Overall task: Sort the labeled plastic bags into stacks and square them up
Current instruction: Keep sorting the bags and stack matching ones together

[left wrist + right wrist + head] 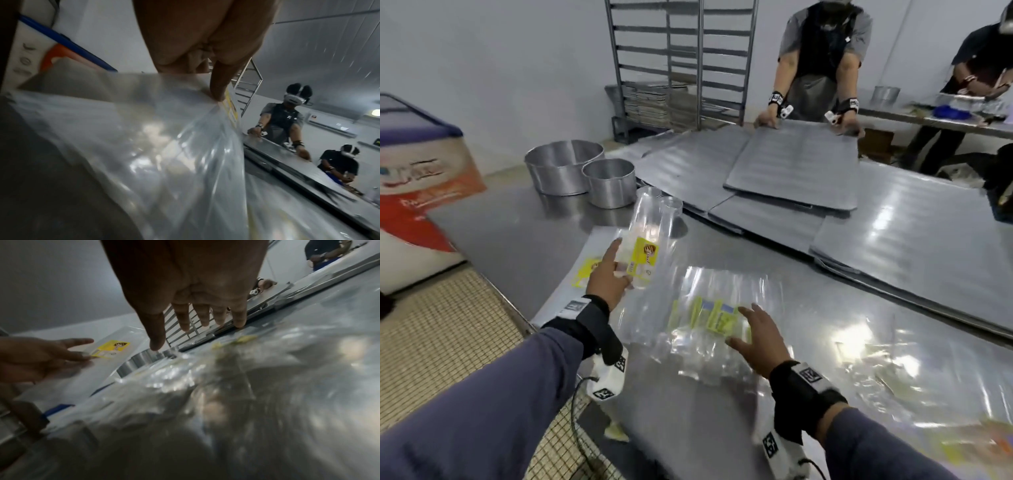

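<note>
My left hand (607, 274) holds a clear plastic bag with a yellow label (647, 240) lifted off the steel table (503, 226). In the left wrist view the thumb (218, 87) pinches that bag (144, 138) near its label. Beneath it lies a flat stack of bags with a yellow label (585, 270). My right hand (753, 339) is open with spread fingers over a loose pile of yellow-green labeled bags (715, 315); whether it touches them I cannot tell. The right wrist view shows that hand (185, 335), the pile (205, 369) and the held bag (111, 348).
Two round metal pans (565, 166) (609, 186) stand at the table's far left. Flat metal trays (791, 171) cover the far side, where a person (822, 68) handles one. More clear bags (893, 370) lie at right. The table edge (517, 308) is close on my left.
</note>
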Demonstrator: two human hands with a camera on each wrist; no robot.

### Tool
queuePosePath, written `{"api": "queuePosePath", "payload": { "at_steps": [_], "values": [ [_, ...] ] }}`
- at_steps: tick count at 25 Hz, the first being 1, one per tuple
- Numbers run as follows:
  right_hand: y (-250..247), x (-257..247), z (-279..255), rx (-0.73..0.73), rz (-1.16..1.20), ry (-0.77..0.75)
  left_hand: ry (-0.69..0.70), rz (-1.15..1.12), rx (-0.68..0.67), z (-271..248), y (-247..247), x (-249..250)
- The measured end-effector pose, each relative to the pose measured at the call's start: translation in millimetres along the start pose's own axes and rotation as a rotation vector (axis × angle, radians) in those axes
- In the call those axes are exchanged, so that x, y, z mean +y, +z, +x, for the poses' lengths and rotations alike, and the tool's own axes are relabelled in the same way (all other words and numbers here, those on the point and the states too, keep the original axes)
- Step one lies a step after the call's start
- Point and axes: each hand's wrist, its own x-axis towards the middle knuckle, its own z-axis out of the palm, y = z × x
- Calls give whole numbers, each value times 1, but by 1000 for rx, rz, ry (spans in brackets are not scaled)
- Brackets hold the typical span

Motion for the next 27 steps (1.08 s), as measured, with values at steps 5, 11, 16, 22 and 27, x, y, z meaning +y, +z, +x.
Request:
{"api": "queuePosePath", "payload": {
  "at_steps": [5,11,16,22,27],
  "values": [
    [23,-4,13,-208,-260,102,7,298,8,46,-36,-33],
    [30,-3,21,-237,-310,142,-153,696,-141,62,-43,-54],
    [24,-6,16,-204,-265,132,-148,901,-173,42,-25,-27],
    [-17,21,-15,-147,-235,153,70,823,-288,-19,60,27],
    [-81,90,-74,-84,-267,247,303,665,-512,-105,161,73]
  ]
}}
